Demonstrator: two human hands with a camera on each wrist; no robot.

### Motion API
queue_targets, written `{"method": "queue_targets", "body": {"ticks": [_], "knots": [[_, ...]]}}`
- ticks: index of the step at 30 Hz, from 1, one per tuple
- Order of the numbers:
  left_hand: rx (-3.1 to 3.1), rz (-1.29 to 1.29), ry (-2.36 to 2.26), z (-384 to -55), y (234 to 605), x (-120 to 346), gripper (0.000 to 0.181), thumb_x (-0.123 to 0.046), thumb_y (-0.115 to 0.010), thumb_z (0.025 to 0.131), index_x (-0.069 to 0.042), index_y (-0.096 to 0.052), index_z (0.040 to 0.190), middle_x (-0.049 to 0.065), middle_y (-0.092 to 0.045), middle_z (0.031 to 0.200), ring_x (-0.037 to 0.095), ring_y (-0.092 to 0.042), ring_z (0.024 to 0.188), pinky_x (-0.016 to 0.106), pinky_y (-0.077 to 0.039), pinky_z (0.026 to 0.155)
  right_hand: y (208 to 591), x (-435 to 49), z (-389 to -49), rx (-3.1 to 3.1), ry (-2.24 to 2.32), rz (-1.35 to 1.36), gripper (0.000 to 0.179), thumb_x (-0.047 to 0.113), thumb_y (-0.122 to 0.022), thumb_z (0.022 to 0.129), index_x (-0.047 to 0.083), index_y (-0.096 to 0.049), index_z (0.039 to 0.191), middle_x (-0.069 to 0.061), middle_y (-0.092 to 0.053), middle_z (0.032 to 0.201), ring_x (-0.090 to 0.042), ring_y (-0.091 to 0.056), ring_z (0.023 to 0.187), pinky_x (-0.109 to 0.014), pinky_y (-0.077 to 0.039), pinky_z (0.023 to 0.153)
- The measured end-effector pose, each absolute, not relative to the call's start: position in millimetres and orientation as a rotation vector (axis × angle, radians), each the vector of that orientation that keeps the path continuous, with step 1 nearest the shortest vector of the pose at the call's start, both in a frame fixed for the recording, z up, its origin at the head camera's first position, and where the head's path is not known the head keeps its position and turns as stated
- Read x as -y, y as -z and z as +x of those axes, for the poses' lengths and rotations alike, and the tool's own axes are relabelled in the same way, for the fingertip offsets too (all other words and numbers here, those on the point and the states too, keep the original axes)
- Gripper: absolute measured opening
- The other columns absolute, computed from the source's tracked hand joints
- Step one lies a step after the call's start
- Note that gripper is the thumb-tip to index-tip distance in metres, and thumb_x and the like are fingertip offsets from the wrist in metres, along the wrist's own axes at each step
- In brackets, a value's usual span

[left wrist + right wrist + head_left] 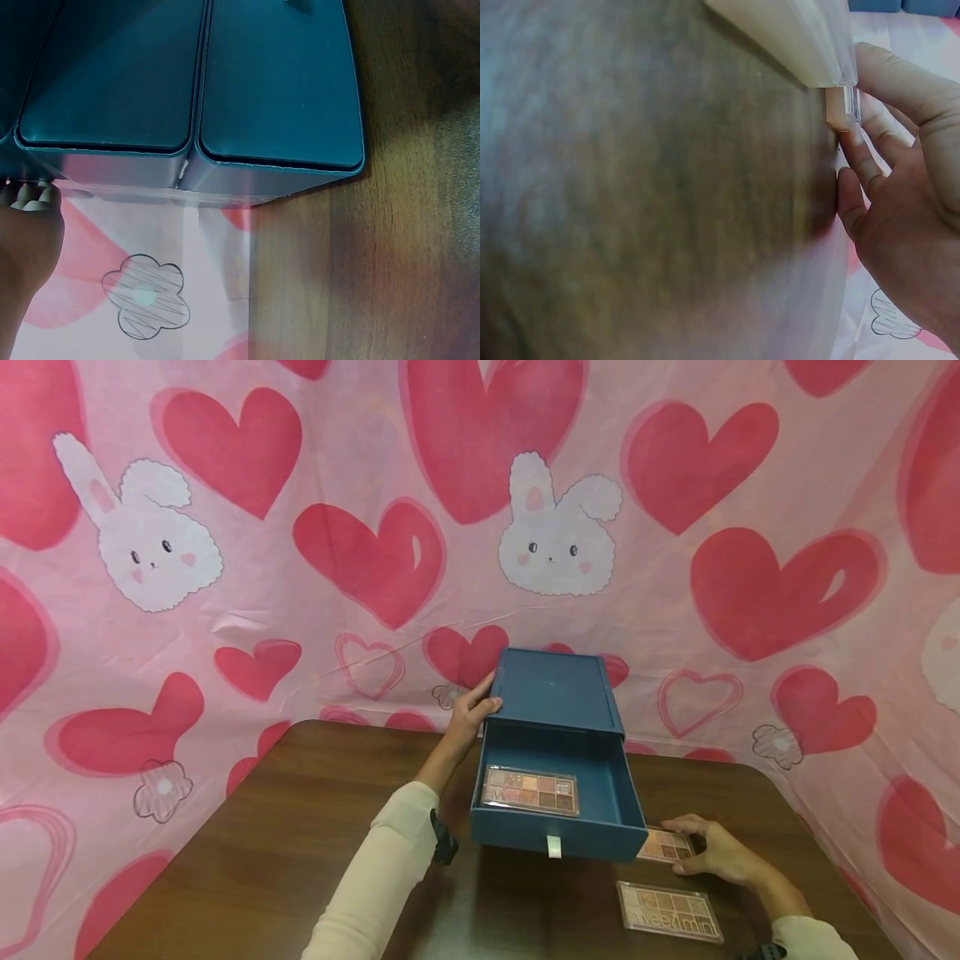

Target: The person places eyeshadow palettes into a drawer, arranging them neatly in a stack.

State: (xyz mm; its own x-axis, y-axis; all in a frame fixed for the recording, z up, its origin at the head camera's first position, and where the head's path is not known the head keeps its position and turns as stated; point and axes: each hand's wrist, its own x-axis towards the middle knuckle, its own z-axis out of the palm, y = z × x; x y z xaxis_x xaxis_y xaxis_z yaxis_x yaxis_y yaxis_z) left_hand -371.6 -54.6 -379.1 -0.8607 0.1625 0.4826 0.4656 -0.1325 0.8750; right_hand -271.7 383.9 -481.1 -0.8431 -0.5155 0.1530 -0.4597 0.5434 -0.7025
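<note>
A blue drawer box [555, 689] stands at the middle of the table with its top drawer [558, 837] pulled out. My left hand [474, 710] holds the box's upper left edge, thumb on top and fingers along the side; in the left wrist view that hand [30, 240] shows at the far left. Inside the drawer lies an eyeshadow palette [531, 791] with a clear lid. Right of the drawer, my right hand [723, 852] pinches a second palette [663, 845] between thumb and fingers, partly hidden behind the drawer's corner. A third palette [670, 912] lies nearer on the table.
The brown wooden table [300, 843] reaches back to a pink cloth [360, 568] printed with hearts and rabbits. A white pull tab [554, 847] sticks out from the drawer front. Stacked blue sections [277, 82] of the box fill the upper left wrist view.
</note>
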Motion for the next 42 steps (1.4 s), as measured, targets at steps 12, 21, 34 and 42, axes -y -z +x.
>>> {"method": "queue_targets", "body": {"ticks": [12,21,34,42], "knots": [[1.923,-0.695,2.117,-371.7,378.2,53.2,0.070,-0.019,-0.055,0.087,-0.003,-0.041,0.154,0.021,-0.044,0.158,0.020,-0.053,0.128,0.019,-0.042,0.105,480.2,-383.1,-271.2,-2.730,1.154,-0.799,0.059,0.010,-0.085,0.076,-0.015,-0.062,0.125,-0.014,-0.063,0.108,0.008,-0.046,0.095,-0.016,-0.044,0.079],[1.920,-0.688,2.123,-370.7,377.9,53.6,0.069,-0.018,-0.055,0.088,-0.003,-0.041,0.154,0.020,-0.044,0.158,0.024,-0.052,0.131,0.026,-0.040,0.111,481.9,-383.1,-271.6,-2.673,1.256,-0.784,0.060,0.007,-0.085,0.076,-0.019,-0.060,0.124,-0.004,-0.059,0.100,0.003,-0.045,0.085,-0.019,-0.044,0.069],[1.921,-0.693,2.113,-369.8,375.9,53.7,0.071,-0.019,-0.056,0.087,-0.003,-0.041,0.154,0.022,-0.044,0.157,0.020,-0.054,0.127,0.019,-0.044,0.104,484.4,-385.4,-270.8,-2.717,1.378,-0.730,0.052,0.003,-0.085,0.073,-0.014,-0.066,0.118,0.008,-0.054,0.087,-0.003,-0.042,0.075,-0.026,-0.037,0.057],[1.921,-0.683,2.116,-369.4,376.4,54.5,0.069,-0.017,-0.055,0.088,-0.004,-0.041,0.154,0.021,-0.045,0.156,0.017,-0.054,0.123,0.016,-0.043,0.101,473.7,-385.0,-266.2,-2.713,1.351,-0.728,0.050,0.005,-0.082,0.077,-0.013,-0.066,0.121,0.005,-0.050,0.086,-0.005,-0.040,0.076,-0.028,-0.036,0.057]]}}
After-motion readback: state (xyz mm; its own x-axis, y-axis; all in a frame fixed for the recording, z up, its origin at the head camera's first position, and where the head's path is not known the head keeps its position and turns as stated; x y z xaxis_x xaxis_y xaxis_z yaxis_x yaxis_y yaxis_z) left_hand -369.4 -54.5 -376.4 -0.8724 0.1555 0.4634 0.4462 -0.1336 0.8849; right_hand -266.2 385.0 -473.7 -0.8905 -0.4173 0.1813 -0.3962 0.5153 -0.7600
